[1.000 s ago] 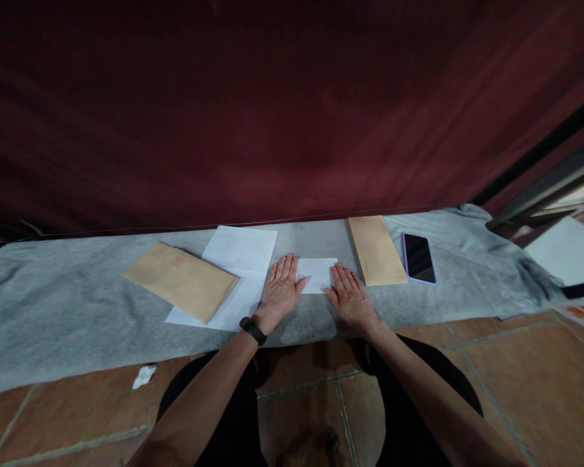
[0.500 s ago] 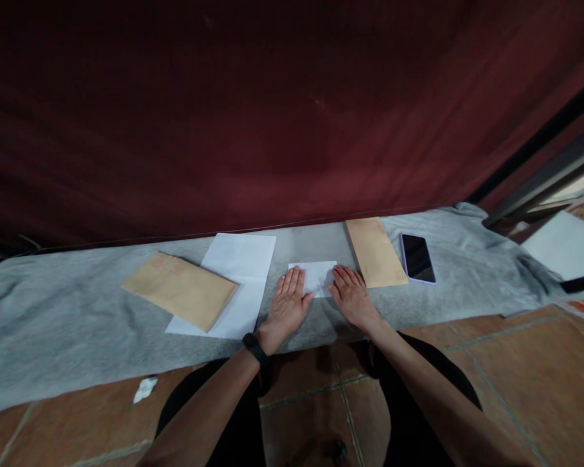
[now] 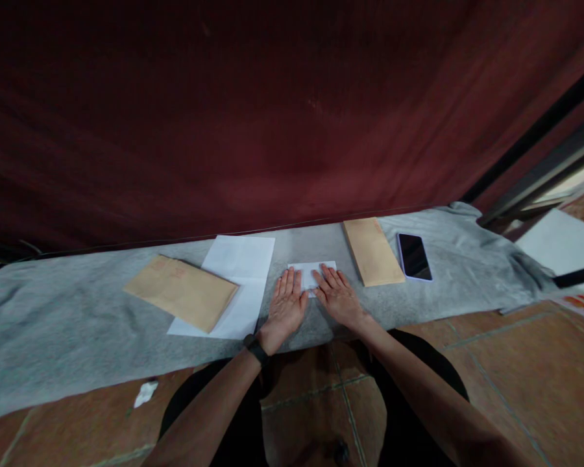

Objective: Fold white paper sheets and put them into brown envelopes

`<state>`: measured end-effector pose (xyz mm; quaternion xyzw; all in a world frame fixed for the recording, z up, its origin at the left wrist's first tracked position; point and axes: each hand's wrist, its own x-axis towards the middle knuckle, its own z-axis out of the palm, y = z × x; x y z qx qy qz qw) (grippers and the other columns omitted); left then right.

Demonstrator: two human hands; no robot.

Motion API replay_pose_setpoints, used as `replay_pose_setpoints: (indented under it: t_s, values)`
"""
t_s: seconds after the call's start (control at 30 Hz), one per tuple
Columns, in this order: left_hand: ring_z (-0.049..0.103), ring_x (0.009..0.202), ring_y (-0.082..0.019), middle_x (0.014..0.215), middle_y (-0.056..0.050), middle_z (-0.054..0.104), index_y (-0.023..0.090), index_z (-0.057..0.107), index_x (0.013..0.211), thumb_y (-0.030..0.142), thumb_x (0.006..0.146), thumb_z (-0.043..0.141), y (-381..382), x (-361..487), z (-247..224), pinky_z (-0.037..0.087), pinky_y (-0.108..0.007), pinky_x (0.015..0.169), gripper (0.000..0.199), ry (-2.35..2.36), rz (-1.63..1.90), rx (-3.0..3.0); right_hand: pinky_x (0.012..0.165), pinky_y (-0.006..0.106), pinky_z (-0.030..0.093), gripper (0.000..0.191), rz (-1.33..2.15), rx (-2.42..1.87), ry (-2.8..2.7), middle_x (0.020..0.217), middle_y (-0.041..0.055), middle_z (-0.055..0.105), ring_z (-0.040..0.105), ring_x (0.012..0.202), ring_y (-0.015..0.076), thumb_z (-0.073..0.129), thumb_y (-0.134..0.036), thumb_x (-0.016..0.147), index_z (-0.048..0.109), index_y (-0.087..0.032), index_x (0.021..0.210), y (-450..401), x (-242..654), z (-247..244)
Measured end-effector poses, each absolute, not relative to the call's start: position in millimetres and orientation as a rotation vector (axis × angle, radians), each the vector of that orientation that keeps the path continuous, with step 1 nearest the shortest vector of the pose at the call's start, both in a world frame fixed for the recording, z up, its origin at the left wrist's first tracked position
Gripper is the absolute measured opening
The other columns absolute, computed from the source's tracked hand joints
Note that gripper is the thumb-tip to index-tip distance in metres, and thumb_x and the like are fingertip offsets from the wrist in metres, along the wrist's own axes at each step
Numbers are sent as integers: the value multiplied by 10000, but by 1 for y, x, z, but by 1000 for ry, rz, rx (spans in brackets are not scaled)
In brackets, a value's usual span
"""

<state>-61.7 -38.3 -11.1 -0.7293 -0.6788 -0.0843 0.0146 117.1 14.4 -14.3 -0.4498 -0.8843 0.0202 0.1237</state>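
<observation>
A small white folded paper (image 3: pixel 310 277) lies on the grey cloth (image 3: pixel 316 246) in front of me. My left hand (image 3: pixel 287 305) rests flat on its left part, fingers stretched out, with a dark band on the wrist. My right hand (image 3: pixel 339 297) lies flat over its right part, fingers spread. To the left, a brown envelope (image 3: pixel 182 292) lies partly over larger white sheets (image 3: pixel 246 275). Another brown envelope (image 3: pixel 374 251) is right of my right hand.
A phone (image 3: pixel 414 257) with a pale purple edge lies right of the right envelope. Behind the cloth rises a dark red surface (image 3: pixel 292 130). A crumpled white scrap (image 3: pixel 145 394) is on the tiled floor (image 3: pixel 316 402). A dark bar stands at the far right.
My right hand has slid left over the small paper, closer to my left hand, and covers more of it. My left hand stays nearly in place.
</observation>
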Motion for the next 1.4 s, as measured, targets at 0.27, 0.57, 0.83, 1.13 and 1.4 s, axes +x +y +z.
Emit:
replay_pose_setpoints:
  t_s: [0.27, 0.57, 0.83, 1.13, 1.4]
  values:
    - [240, 1537, -269, 1633, -183, 299, 56, 265, 1578, 409, 1041, 284, -44, -64, -11, 266, -469, 1243, 643, -2177, -245, -2211, 1206, 490, 265, 581, 25, -1392, -2510, 1630, 151, 313, 356, 1484, 295, 384, -454, 1055, 366, -183, 1568, 16, 130, -22]
    - [192, 1552, -225, 1667, -82, 262, 175, 316, 1578, 320, 1047, 311, -39, -54, 4, 182, -447, 1271, 551, -1874, -186, -2420, 1198, 506, 259, 566, 60, -1390, -2527, 1616, 159, 343, 377, 1470, 309, 376, -430, 1049, 399, -170, 1551, 20, 133, -23]
    - [216, 1547, -212, 1665, -91, 269, 247, 316, 1578, 490, 1049, 347, -45, -60, 7, 192, -444, 1256, 583, -1795, -108, -2535, 1179, 509, 284, 564, 73, -1357, -2562, 1604, 136, 386, 403, 1450, 307, 370, -447, 1035, 424, -192, 1535, 27, 138, -27]
    - [192, 1553, -237, 1677, -104, 226, 263, 287, 1587, 573, 1027, 348, -54, -64, 15, 153, -462, 1255, 643, -1792, -39, -2601, 1178, 503, 292, 518, 153, -1269, -2574, 1532, 176, 485, 412, 1432, 317, 386, -371, 1037, 512, -107, 1464, 39, 140, -12]
    - [209, 1549, -244, 1644, -144, 307, 167, 437, 1508, 568, 1028, 333, -52, -60, 10, 141, -468, 1261, 635, -1788, 9, -2580, 1219, 461, 266, 554, 195, -1045, -2688, 1619, 114, 363, 346, 1490, 260, 249, -398, 1073, 423, -147, 1535, 24, 118, -16]
